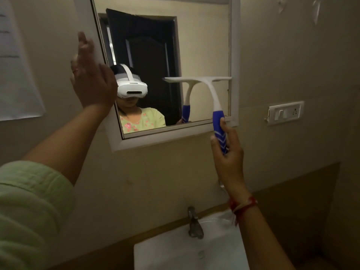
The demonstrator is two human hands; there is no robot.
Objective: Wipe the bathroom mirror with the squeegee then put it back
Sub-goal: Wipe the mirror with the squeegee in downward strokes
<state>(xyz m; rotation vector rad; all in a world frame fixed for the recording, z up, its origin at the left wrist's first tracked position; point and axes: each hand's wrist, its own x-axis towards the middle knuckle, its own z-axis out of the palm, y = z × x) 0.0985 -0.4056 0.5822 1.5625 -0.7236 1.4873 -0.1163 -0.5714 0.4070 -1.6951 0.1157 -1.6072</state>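
1. Landmark: the square white-framed wall mirror [234,55], hung tilted on a beige wall.
2. White plastic squeegee with a blue-and-white striped grip [211,94]: its blade lies level against the glass in the mirror's lower right part, the right tip of the blade reaching the mirror's right frame. The stem curves down past the mirror's bottom edge.
3. Right hand [227,152], just below the mirror's lower right corner: fingers wrapped around the blue grip, thumb laid along its left side. A red thread band sits on that wrist.
4. Left hand [91,75], at the mirror's left frame: spread flat, fingers pointing up, palm against the frame and wall, nothing in it. The pale green sleeve [29,211] is far below and left of the mirror.
5. In the glass: reflected dark door and a person wearing a white headset.
6. Below the mirror: a white ceramic basin [175,254] with a dull metal tap [194,225].
7. Right of the mirror: a white switch and socket plate [285,113].
8. Left of the mirror: a white paper sheet [17,75] on the wall; its lines of print are too blurred to read. No brand mark legible on the squeegee.
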